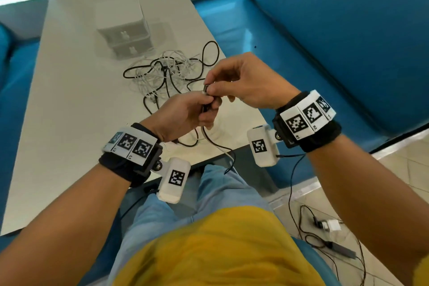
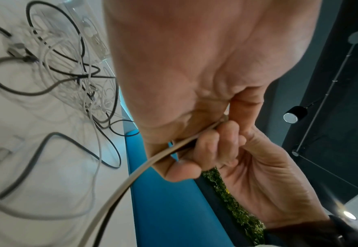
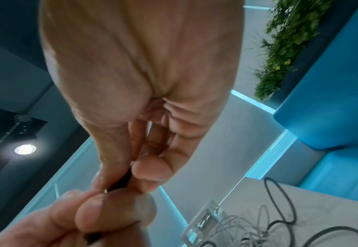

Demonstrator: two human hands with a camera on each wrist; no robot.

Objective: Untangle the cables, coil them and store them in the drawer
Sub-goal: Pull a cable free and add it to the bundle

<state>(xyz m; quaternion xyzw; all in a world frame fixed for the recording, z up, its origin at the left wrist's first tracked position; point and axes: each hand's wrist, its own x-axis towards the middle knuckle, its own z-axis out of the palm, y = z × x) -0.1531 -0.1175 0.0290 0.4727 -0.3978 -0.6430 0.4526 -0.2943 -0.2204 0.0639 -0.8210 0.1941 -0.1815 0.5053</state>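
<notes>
A tangle of black and white cables (image 1: 169, 72) lies mid-table in front of a small white drawer unit (image 1: 125, 30), whose two drawers are closed. Just above the table's near edge, my left hand (image 1: 209, 105) and right hand (image 1: 210, 87) meet fingertip to fingertip. The right thumb and forefinger pinch a dark connector (image 3: 124, 181). The left hand (image 2: 186, 150) grips a pale cable and a black cable (image 2: 131, 175), which trail down over the table edge (image 1: 222, 151). In the wrist views the tangle (image 2: 72, 75) and the drawer unit (image 3: 203, 220) lie beyond the hands.
Blue sofa seats (image 1: 313, 30) flank the long pale table (image 1: 69, 100) on both sides. A white charger with black leads (image 1: 329, 225) lies on the tiled floor at lower right. My legs sit under the table's near edge.
</notes>
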